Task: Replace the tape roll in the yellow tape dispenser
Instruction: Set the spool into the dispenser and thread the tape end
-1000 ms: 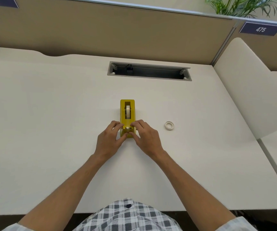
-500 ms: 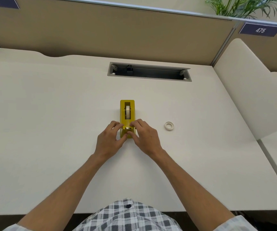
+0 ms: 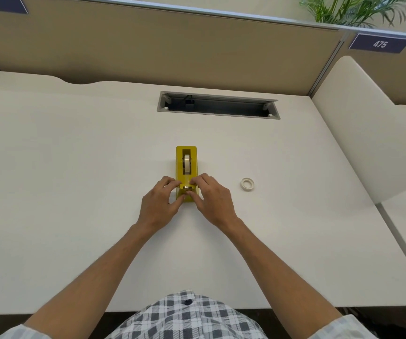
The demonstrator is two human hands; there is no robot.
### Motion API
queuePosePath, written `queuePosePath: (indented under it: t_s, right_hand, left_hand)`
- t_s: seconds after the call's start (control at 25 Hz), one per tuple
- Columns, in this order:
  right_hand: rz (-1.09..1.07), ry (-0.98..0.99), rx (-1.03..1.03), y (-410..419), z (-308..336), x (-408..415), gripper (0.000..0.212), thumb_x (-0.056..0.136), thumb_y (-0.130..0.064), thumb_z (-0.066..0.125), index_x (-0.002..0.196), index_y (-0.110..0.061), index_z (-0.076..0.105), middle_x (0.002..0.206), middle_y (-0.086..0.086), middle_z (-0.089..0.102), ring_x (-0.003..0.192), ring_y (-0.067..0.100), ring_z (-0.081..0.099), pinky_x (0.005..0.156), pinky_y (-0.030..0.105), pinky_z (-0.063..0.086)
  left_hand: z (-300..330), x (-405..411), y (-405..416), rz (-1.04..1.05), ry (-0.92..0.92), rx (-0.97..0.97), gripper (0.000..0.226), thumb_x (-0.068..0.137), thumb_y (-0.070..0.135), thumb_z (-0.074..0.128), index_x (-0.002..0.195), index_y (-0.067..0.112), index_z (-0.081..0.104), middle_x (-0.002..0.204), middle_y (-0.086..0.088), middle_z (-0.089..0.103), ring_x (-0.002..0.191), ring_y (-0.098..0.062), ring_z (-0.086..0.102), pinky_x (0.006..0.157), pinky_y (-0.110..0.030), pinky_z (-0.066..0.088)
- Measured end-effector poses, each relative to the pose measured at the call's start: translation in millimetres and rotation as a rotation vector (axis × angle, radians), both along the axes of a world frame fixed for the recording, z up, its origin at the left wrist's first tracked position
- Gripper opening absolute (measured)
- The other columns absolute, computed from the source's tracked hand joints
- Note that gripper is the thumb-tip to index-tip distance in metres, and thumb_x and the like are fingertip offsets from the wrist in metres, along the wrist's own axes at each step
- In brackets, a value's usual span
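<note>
Fingertips of my left hand [image 3: 159, 204] and right hand [image 3: 213, 200] are pinching the yellow tape dispenser [image 3: 186, 167] at its near cutter end, probably steadying it; spare tape roll [image 3: 247, 184] is lying rightward.

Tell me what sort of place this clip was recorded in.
Most likely an open-plan office cubicle: a white desk with a cable slot, a tan partition behind it, and a numbered sign "475".

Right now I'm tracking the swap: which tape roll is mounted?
The roll upright inside the yellow dispenser; the other roll lies flat on the desk.
</note>
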State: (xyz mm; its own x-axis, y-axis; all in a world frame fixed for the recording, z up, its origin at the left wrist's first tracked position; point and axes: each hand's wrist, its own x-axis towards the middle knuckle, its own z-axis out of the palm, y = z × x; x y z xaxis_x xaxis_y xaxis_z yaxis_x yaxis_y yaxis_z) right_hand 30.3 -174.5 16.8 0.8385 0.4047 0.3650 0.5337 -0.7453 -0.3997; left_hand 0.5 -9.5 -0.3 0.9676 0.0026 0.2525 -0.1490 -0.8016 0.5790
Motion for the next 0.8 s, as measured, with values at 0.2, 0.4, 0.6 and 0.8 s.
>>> queuePosePath:
  t_s: [0.2, 0.4, 0.6, 0.8]
  right_hand:
    - [-0.003, 0.021, -0.005, 0, 1, 2, 0.026, 0.088, -0.031, 0.068, 0.107, -0.014, 0.064, 0.103, 0.001, 0.066, 0.086, 0.018, 0.062, 0.058, 0.026, 0.050]
    - [-0.037, 0.024, -0.003, 4, 2, 0, 0.025, 0.089, -0.032, 0.067, 0.106, -0.015, 0.063, 0.102, 0.000, 0.065, 0.085, 0.018, 0.062, 0.057, 0.029, 0.052]
    - [-0.030, 0.034, -0.015, 2, 3, 0, 0.025, 0.090, -0.031, 0.067, 0.108, -0.015, 0.063, 0.105, 0.000, 0.065, 0.088, 0.018, 0.063, 0.060, 0.029, 0.053]
    - [-0.036, 0.049, -0.014, 3, 5, -2, 0.024, 0.091, -0.030, 0.065, 0.110, -0.015, 0.062, 0.107, 0.000, 0.065, 0.090, 0.018, 0.062, 0.061, 0.031, 0.054]
  left_hand:
    - [4, 2, 3, -0.055, 0.030, -0.024, 0.037, 0.087, 0.030, 0.067, 0.117, 0.009, 0.064, 0.113, -0.007, 0.061, 0.090, -0.022, 0.063, 0.076, -0.036, 0.059]
    - [9, 6, 5, -0.084, 0.055, -0.062, 0.036, 0.087, 0.024, 0.067, 0.118, 0.006, 0.064, 0.114, -0.010, 0.061, 0.092, -0.025, 0.063, 0.082, -0.036, 0.058]
    - [12, 4, 6, -0.098, 0.054, -0.063, 0.038, 0.086, 0.027, 0.069, 0.117, 0.006, 0.065, 0.111, -0.009, 0.062, 0.091, -0.023, 0.062, 0.081, -0.034, 0.058]
    - [16, 2, 4, -0.080, 0.070, -0.027, 0.035, 0.088, 0.025, 0.066, 0.118, 0.007, 0.064, 0.114, -0.009, 0.061, 0.090, -0.024, 0.063, 0.079, -0.036, 0.058]
